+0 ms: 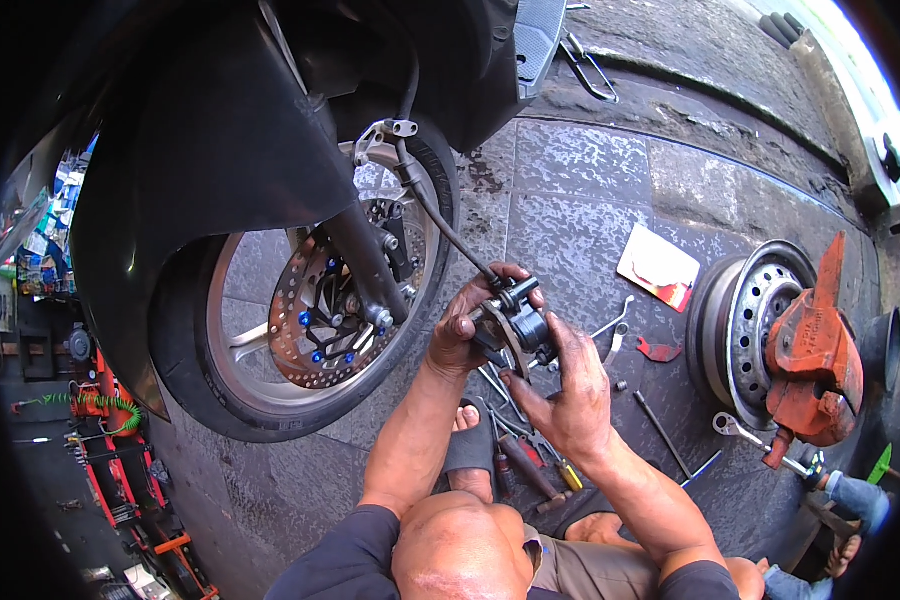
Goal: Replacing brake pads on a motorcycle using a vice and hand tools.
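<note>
Dark grey tiled floor (580,220) is spreading underneath; left hand (458,328) and right hand (575,392) are pinching black metal brake caliper (528,328) on black rubber hose (438,215).

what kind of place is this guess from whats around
Most likely a motorcycle or scooter repair workshop: a front wheel with a drilled disc, what looks like a brake caliper held off the wheel, and loose hand tools on the floor.

Motorcycle wheel (247,345) left of brake caliper (530,328); vise (815,362) right.
</note>
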